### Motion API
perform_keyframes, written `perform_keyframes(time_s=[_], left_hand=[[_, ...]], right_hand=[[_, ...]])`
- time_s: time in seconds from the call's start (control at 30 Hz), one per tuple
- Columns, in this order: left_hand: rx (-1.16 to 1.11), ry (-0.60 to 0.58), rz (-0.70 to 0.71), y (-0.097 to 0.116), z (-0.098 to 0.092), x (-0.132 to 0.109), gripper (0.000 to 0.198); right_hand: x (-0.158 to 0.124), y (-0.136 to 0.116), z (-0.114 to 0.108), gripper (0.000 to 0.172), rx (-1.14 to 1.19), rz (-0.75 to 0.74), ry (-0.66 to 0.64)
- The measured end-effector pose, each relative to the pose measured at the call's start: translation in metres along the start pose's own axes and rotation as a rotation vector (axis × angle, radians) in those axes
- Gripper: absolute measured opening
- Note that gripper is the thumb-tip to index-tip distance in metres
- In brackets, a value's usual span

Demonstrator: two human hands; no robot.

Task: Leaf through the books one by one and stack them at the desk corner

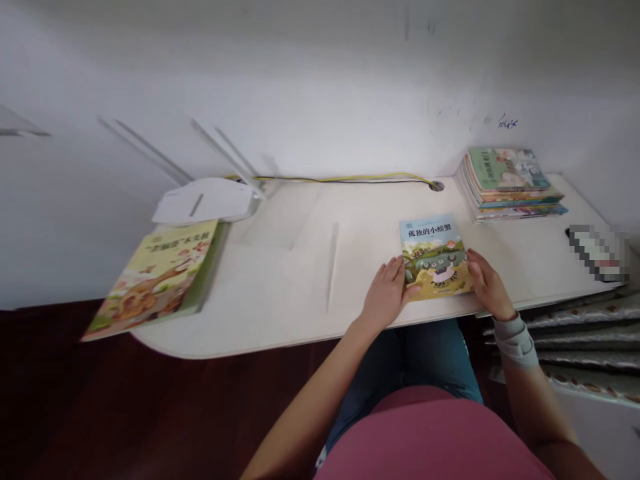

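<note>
A thin picture book [435,259] with a crab on its cover lies flat on the white desk, near the front edge. My left hand [389,290] holds its left edge, fingers together along the side and the thumb over the lower corner. At the opposite edge, my right hand [489,283] has its curled fingers against the cover's side; part of these fingers is hidden. The book is held between both hands.
A stack of picture books [510,180] stands at the back right, near a pixelated phone-like object [597,253]. On the left, a yellowish-green book pile [160,277] overhangs the desk [290,293] beside a white stand [205,200]. Cables [350,179] run along the wall.
</note>
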State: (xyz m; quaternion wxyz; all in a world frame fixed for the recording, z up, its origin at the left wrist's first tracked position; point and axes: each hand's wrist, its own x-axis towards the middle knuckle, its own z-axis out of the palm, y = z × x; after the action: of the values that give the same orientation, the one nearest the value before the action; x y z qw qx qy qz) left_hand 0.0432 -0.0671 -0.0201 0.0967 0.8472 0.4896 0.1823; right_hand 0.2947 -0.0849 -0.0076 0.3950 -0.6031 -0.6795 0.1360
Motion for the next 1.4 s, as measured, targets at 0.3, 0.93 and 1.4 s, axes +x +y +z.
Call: perform_keyframes(time_s=[0.3, 0.93, 1.4], left_hand=[[0.078, -0.009, -0.021, 0.007, -0.003, -0.005, 0.068], [0.205, -0.124, -0.173, -0.081, -0.057, -0.017, 0.064], [0.216, -0.058, -0.219, -0.072, -0.053, -0.02, 0.084]], right_hand=[[0.047, -0.05, 0.005, 0.06, 0.368, -0.037, -0.069], [0.078, -0.105, 0.089, 0.049, -0.535, -0.506, -0.427], [0.069, -0.132, 0.119, 0.05, -0.563, -0.49, -0.446]])
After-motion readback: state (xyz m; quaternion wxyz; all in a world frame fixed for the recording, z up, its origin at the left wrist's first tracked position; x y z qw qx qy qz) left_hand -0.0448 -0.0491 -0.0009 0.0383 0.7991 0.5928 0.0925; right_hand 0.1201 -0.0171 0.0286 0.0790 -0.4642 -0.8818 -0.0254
